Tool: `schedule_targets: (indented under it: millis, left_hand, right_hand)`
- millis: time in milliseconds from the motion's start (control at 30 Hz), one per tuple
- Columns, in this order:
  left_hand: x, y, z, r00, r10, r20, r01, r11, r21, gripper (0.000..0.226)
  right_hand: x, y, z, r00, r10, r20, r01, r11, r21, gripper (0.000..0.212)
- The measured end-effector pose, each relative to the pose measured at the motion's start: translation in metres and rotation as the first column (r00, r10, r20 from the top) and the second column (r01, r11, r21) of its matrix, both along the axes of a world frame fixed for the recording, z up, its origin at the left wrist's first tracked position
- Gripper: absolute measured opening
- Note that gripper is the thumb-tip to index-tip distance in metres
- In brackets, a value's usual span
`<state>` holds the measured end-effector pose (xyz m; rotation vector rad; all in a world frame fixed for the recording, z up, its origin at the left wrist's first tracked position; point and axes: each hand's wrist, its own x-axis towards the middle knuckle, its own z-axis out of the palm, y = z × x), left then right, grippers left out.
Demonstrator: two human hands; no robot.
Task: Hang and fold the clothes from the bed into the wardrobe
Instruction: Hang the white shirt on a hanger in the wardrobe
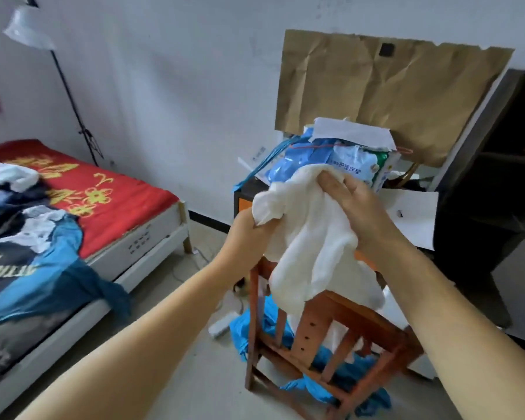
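At centre frame, above a wooden chair (322, 334): one white garment (309, 237), soft and crumpled, being held up in the air by both hands, well apart from the bed.

Left hand (246, 234): fingers curled tight, gripping a bunched edge of the white garment from below.

Right hand (358, 207): thumb and fingers pinching the upper edge of the cloth; the remaining fingers are lying fairly straight over the fabric.

Step in hand, as a judgement: the person is shaking out or sorting one item, seeking its edges before folding or hanging. The next move is calling for both hands to find a seam or shoulder line, spread the cloth flat between them, then carry it toward the dark wardrobe (497, 165) standing at the far right.

Left side: a bed (152, 231) with a red cover (109, 201) bearing yellow figures is carrying a heap of clothes (28, 237) awaiting the same treatment, among them a blue-and-dark shirt (19, 268) showing white capitals, upside down and cut off, possibly "ATTRAC".

Far centre: a blue-and-white packet (340, 162) printed with the Chinese characters 护理床垫; smaller print is too blurred to read. Behind it, a sheet of brown paper (376, 92) is covering the wall.

Near floor: blue cloth (334, 374) is lying under the wooden chair.
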<state>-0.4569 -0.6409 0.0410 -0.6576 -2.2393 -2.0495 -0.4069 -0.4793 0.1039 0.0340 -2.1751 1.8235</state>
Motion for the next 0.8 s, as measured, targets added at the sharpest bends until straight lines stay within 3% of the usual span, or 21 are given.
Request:
schedule_targets:
  millis: [233,300,367,400,467,600,800]
  left_hand:
    - [0.022,-0.151,0.040,0.938,0.289,0.192,-0.333,0.906,0.263,0.038]
    - [0.037,-0.198,0.033,0.920,0.280,0.275,-0.346,0.909,0.232,0.011]
    - [0.063,-0.244,0.024,0.900,0.213,0.379,-0.298,0.937,0.180,0.031]
    - [0.076,-0.266,0.018,0.901,0.202,0.384,-0.291,0.938,0.190,0.030]
    - [0.108,-0.311,0.014,0.878,0.328,0.349,-0.403,0.899,0.169,0.025]
    - [0.165,-0.396,0.009,0.737,0.555,0.386,-0.656,0.725,0.209,0.031]
    - [0.225,-0.452,0.012,0.765,0.535,0.358,-0.617,0.769,0.168,0.034]
  right_hand:
    - [-0.042,-0.112,0.001,0.951,0.310,0.016,-0.310,0.951,-0.003,0.023]
    - [-0.044,-0.152,-0.006,0.901,0.431,0.058,-0.432,0.902,0.008,0.022]
    - [-0.044,-0.191,-0.012,0.837,0.537,0.102,-0.539,0.842,-0.013,0.023]
    - [-0.043,-0.211,-0.014,0.801,0.587,0.117,-0.588,0.808,-0.029,0.023]
    - [-0.039,-0.256,-0.021,0.720,0.677,0.150,-0.678,0.733,-0.053,0.024]
    - [-0.019,-0.341,-0.029,0.609,0.770,0.190,-0.789,0.612,0.047,0.021]
    - [-0.014,-0.416,-0.033,0.528,0.819,0.224,-0.834,0.550,-0.043,0.016]
